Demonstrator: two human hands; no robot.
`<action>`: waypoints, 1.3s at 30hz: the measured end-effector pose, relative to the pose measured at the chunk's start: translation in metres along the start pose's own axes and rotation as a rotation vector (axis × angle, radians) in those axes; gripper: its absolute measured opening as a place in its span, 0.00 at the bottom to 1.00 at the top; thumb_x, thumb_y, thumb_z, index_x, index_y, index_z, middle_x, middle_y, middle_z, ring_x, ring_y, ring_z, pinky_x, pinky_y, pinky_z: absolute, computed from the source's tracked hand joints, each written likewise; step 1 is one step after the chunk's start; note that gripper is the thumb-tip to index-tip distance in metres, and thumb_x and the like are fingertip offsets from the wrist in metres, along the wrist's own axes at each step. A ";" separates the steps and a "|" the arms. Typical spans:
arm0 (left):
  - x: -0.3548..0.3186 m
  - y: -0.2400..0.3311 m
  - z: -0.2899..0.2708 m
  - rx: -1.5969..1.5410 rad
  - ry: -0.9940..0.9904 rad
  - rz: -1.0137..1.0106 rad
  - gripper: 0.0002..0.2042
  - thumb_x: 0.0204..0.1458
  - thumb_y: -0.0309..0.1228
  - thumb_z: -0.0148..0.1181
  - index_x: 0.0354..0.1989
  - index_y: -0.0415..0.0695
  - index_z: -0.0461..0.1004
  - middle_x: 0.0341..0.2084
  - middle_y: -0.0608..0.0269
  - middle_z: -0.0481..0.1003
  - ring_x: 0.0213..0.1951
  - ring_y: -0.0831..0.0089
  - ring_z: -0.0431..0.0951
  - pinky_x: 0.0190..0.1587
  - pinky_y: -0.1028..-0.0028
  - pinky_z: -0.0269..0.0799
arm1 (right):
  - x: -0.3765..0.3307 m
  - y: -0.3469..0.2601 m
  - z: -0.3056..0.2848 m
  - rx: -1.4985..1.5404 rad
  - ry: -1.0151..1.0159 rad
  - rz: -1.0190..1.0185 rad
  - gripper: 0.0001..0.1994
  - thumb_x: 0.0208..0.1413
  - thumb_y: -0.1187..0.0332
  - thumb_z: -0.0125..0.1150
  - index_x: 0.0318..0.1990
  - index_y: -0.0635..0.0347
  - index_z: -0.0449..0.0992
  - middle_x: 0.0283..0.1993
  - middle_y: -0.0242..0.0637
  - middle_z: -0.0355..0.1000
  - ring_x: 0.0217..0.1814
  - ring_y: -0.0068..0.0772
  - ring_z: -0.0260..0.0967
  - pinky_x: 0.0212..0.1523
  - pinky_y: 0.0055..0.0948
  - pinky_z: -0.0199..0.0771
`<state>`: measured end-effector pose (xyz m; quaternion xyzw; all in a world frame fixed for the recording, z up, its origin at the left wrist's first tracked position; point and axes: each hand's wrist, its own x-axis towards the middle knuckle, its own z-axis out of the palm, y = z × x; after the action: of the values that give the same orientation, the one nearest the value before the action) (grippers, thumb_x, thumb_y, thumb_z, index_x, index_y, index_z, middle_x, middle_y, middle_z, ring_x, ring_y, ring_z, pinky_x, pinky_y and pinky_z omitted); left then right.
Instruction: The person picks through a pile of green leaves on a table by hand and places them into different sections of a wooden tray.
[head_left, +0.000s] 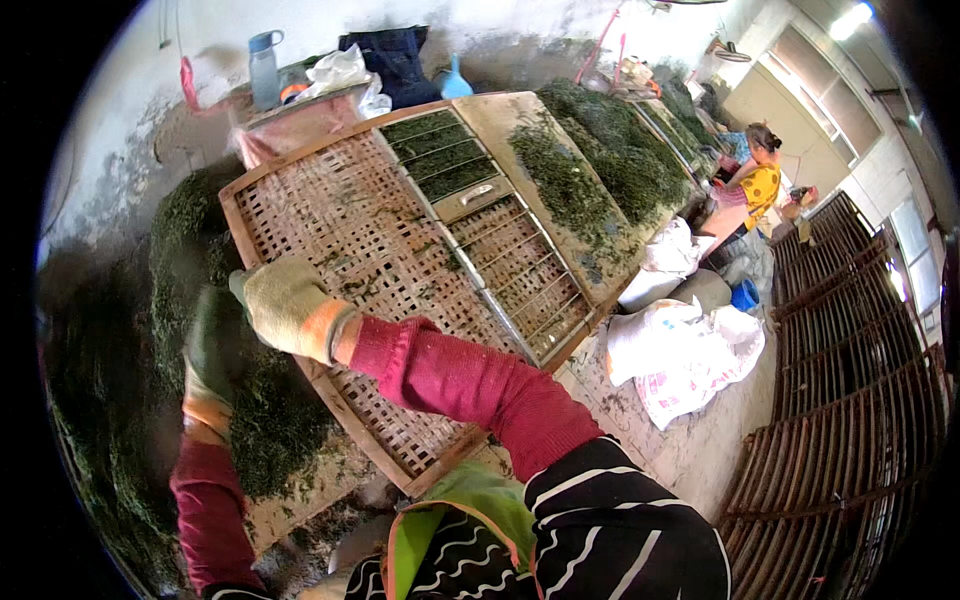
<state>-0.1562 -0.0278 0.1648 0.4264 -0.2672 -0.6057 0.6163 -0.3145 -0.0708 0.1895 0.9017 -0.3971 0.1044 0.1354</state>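
Gloved in pale yellow knit with an orange cuff, the right hand [290, 305] rests on the left edge of the woven bamboo tray [350, 230], its fingers curled over the wooden frame, gripping it. At about eight o'clock from it, the left hand [212, 350], in a dark green glove, lies flat among the heap of green leaves [265, 420]; whether it grasps any I cannot tell. That tray is a large rectangular lattice of tan strips, tilted, with stray leaf bits caught in the weave. More leaves lie spread on the long table [590, 170] at one o'clock, and white sacks [690, 350] sit on the floor at three o'clock. A person in yellow [755, 180] works further off
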 end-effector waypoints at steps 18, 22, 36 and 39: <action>-0.019 -0.167 0.239 0.479 -0.064 -0.570 0.22 0.65 0.54 0.54 0.43 0.47 0.81 0.19 0.71 0.74 0.15 0.82 0.67 0.15 0.80 0.58 | -0.256 0.179 0.151 2.700 -0.150 -0.066 0.31 0.66 0.46 0.57 0.68 0.57 0.70 0.65 0.40 0.74 0.69 0.39 0.69 0.69 0.43 0.67; -0.006 -0.222 0.308 0.609 -0.183 -0.525 0.22 0.64 0.54 0.56 0.42 0.45 0.79 0.18 0.69 0.72 0.14 0.81 0.66 0.15 0.77 0.61 | -0.285 0.249 0.223 3.155 -0.008 0.304 0.25 0.68 0.54 0.53 0.68 0.52 0.68 0.69 0.35 0.69 0.72 0.35 0.65 0.75 0.39 0.60; 0.243 -0.317 0.359 0.527 -0.009 -0.605 0.18 0.64 0.42 0.58 0.57 0.46 0.78 0.27 0.67 0.77 0.21 0.76 0.71 0.22 0.70 0.67 | -0.217 0.687 0.195 1.790 0.360 1.306 0.08 0.64 0.64 0.58 0.48 0.51 0.79 0.46 0.31 0.82 0.45 0.38 0.79 0.46 0.42 0.74; 0.259 -0.336 0.324 0.519 -0.031 -0.636 0.17 0.64 0.43 0.59 0.54 0.45 0.78 0.26 0.63 0.79 0.21 0.71 0.74 0.22 0.66 0.69 | -0.218 0.708 0.221 1.740 0.437 1.177 0.08 0.63 0.63 0.61 0.39 0.55 0.83 0.40 0.34 0.83 0.38 0.36 0.80 0.41 0.34 0.76</action>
<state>-0.5722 -0.3129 -0.0090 0.6201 -0.2751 -0.6848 0.2661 -0.9681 -0.4520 0.0312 0.3170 -0.5256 0.5593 -0.5572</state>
